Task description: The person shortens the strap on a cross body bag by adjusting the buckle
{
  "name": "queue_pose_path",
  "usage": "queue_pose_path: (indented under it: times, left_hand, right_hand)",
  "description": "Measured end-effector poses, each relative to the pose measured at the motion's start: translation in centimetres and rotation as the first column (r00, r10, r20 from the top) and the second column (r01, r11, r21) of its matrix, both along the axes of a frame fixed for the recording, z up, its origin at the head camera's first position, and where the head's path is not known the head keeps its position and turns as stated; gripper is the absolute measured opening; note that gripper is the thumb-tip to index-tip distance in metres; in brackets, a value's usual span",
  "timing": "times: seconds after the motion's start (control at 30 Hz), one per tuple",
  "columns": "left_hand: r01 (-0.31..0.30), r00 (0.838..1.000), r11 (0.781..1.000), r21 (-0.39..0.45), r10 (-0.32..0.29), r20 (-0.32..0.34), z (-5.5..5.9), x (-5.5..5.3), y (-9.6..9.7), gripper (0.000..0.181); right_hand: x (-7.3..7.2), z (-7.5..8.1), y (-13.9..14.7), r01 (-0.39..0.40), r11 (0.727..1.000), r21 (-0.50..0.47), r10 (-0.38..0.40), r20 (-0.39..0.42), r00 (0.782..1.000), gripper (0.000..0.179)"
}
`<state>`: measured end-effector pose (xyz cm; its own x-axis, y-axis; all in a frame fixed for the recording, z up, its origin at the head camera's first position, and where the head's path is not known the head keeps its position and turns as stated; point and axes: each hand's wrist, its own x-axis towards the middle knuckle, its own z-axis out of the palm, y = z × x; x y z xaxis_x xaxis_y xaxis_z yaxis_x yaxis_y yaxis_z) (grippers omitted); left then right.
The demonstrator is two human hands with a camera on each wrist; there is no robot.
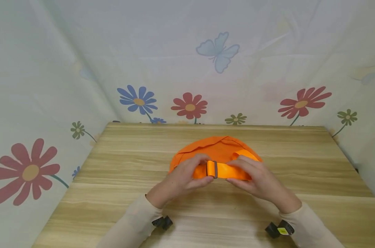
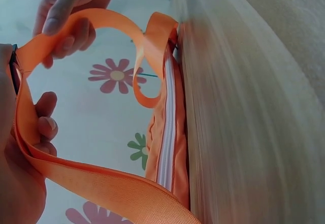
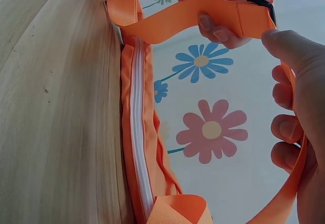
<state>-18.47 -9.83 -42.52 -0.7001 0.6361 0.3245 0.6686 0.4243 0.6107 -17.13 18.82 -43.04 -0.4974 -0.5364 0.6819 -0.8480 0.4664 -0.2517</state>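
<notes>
An orange fabric waist bag (image 1: 213, 148) lies on the wooden table, its white zipper (image 3: 136, 102) running along the near side in the right wrist view. In front of it, my left hand (image 1: 185, 174) pinches the orange strap (image 1: 226, 171) just left of a dark slider buckle (image 1: 215, 169). My right hand (image 1: 263, 177) grips the same strap between thumb and fingers, to the right of the buckle. Between the two hands the webbing is stretched fairly flat. Loops of strap (image 2: 152, 41) curve from the hands down to the bag's ends.
The wooden table (image 1: 113, 172) reaches back to a fabric backdrop (image 1: 162, 69) printed with flowers and a butterfly. More backdrop hangs at the left and right sides. Both sleeves carry small dark wrist devices (image 1: 162, 223).
</notes>
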Motion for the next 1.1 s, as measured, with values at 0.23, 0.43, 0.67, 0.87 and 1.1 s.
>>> queue_pose_path:
  times: [0.23,0.43,0.67,0.87,1.1]
  left_hand:
    - [0.020,1.000,1.000,-0.001,-0.020,0.012,-0.1,-0.1,0.5,0.049]
    - [0.024,0.999,1.000,-0.005,-0.024,0.031,-0.2,0.0,0.9,0.050]
    - [0.016,1.000,1.000,-0.006,-0.016,0.002,-0.4,0.1,1.2,0.048]
    - [-0.006,1.000,1.000,-0.008,0.006,-0.011,-0.3,0.1,1.0,0.045]
    - [-0.005,1.000,0.999,0.045,0.005,0.008,0.0,-0.3,0.2,0.039]
  right_hand:
    - [0.0,0.4,-0.5,-0.027,1.000,0.008,0.026,0.013,1.000,0.050]
    - [-0.1,0.6,-1.1,-0.063,0.998,0.005,0.063,0.014,0.998,0.044]
    - [0.0,0.7,-1.4,-0.062,0.998,0.008,0.062,0.002,0.998,0.046]
    - [0.0,0.3,-0.8,-0.019,1.000,0.014,0.019,-0.007,1.000,0.054]
    - [0.0,-0.1,0.5,-0.008,1.000,-0.008,0.008,0.014,1.000,0.051]
